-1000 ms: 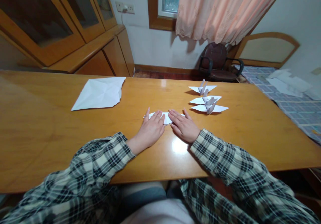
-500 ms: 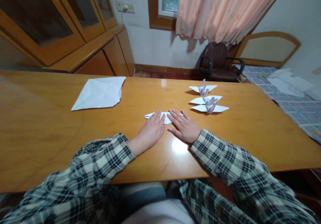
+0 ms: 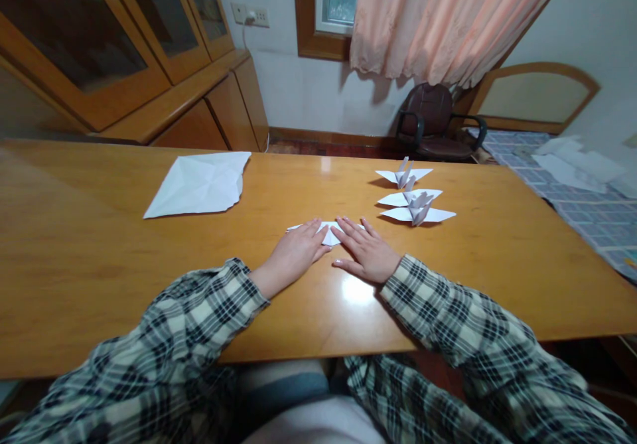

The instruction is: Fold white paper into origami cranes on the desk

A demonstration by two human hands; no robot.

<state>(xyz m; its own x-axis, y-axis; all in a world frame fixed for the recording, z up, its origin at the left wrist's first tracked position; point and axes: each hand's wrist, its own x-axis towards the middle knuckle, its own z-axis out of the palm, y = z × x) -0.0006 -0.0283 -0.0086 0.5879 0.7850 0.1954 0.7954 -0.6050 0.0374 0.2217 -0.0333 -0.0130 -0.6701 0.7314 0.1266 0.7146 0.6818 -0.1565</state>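
Observation:
A folded white paper (image 3: 329, 235) lies flat on the table between my two hands, its ends partly covered by them. My left hand (image 3: 297, 250) rests on the paper's left part, fingers stretched out flat. On the right part lie the fingers of my right hand (image 3: 369, 253), spread, with the thumb apart on the table side. Neither hand grips the paper; both press on it from above. Beyond my right hand stand three white paper cranes, a far one (image 3: 403, 175), a middle one (image 3: 393, 200) and a near one (image 3: 419, 213), wings spread.
A creased white sheet (image 3: 199, 185) lies on the wooden table (image 3: 89, 265) at the left. Past the far edge are a wooden cabinet (image 3: 174, 119), a brown armchair (image 3: 430, 115) and a pink curtain (image 3: 438, 19). At the right, papers (image 3: 572, 165) lie on a checked cover (image 3: 562, 212).
My left hand has shifted slightly on the folded paper, covering more of its left end, with its thumb nearer the lower edge. My right hand stays almost in place.

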